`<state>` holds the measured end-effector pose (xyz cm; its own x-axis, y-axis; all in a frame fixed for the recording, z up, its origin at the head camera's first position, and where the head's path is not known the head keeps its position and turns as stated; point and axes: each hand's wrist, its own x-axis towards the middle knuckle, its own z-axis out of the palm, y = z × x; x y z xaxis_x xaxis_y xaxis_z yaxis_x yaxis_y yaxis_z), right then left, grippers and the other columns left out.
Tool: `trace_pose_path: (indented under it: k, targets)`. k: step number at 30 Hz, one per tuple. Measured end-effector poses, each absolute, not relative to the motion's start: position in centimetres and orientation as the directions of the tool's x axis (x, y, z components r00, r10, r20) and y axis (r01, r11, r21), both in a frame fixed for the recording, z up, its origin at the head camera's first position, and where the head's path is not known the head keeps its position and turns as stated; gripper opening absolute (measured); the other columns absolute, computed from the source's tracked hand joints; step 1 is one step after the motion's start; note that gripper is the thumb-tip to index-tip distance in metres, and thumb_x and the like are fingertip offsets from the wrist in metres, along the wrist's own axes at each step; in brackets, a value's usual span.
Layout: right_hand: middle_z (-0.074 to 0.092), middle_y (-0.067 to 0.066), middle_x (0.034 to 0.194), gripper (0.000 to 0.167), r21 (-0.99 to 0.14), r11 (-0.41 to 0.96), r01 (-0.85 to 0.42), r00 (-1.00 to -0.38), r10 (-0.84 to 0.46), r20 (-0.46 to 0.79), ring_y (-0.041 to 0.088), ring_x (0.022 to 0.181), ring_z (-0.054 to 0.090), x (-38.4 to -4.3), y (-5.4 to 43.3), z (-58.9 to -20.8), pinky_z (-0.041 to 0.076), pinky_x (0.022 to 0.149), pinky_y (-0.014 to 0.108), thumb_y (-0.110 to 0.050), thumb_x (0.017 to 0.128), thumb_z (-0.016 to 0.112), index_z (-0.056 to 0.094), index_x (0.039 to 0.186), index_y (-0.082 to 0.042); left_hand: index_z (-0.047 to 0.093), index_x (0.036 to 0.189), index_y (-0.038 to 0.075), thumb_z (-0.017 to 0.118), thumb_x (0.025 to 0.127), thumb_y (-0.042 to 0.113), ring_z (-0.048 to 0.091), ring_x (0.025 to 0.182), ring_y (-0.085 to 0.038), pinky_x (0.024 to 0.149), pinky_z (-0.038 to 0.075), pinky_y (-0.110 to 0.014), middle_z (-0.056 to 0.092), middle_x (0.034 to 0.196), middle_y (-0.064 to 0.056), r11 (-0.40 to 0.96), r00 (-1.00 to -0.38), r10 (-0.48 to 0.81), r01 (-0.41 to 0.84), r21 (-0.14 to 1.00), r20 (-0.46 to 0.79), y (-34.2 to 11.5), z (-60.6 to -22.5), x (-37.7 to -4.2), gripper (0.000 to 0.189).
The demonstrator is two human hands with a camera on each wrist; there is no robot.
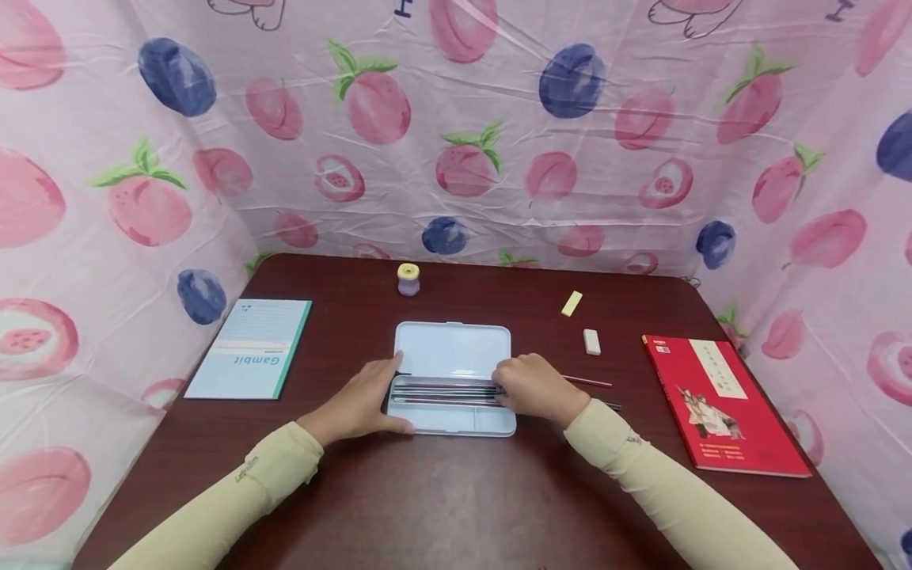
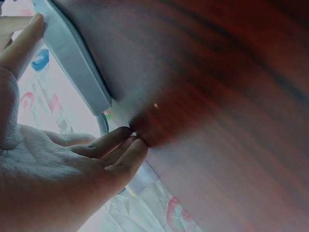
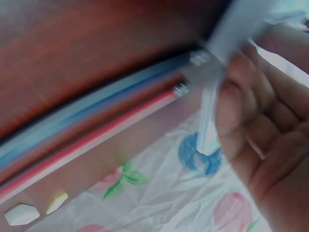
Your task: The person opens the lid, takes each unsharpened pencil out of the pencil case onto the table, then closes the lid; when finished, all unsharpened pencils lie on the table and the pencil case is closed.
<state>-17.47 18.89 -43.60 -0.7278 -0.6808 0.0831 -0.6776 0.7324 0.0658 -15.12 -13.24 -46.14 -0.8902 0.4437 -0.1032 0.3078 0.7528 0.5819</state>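
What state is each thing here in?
Pencil case, open, lid back.
Pencils inside, side by side.
Loose pencils, lying down.
Notebook, closed.
Red book, closed.
Yellow-topped object, upright.
White eraser, lying flat.
Yellow block, lying flat.
Left hand, spread against the case.
Right hand, curled, grip hidden.

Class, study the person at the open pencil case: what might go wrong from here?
1. The red pencil and blue pencil lie on the table beside the right grip; a sideways knock might set them rolling.
2. The right grip is at the right end of the pencils inside the pencil case, so a slip could jostle them out of line.
3. The left grip touches the case's left side; an uneven push might slide it.
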Motion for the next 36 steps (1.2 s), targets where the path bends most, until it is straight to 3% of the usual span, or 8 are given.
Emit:
trace_pose_path:
  k: [16, 36]
  targets:
    - [0.078, -0.001, 0.077, 0.013, 0.042, 0.753, -0.656, -0.738, -0.653, 0.172, 0.009, 0.061, 0.064, -17.1, 19.5, -44.4, 0.055, 0.059, 0.029, -0.019, 0.082, 0.093, 0.082, 0.087, -0.014, 0.018, 0.171, 0.004, 0.093, 0.079, 0.051, 0.035, 0.157, -0.037, 0.127, 0.038, -0.056, 0.036, 0.172, -0.019, 0.75, -0.89, 0.445, 0.306, 0.586, -0.105, -13.0, -46.1, -15.1, 0.127]
    - [0.072, -0.001, 0.072, 0.01, 0.063, 0.751, -0.657, -0.721, -0.651, 0.238, 0.008, 0.056, 0.057, -16.5, 19.8, -44.9, 0.05, 0.053, 0.024, -0.018, 0.086, 0.088, 0.08, 0.087, -0.012, 0.017, 0.171, 0.005, 0.094, 0.078, 0.052, 0.035, 0.156, -0.037, 0.126, 0.038, -0.056, 0.035, 0.172, -0.017, 0.767, -0.896, 0.426, 0.286, 0.574, -0.123, -13.0, -45.9, -14.9, 0.129]
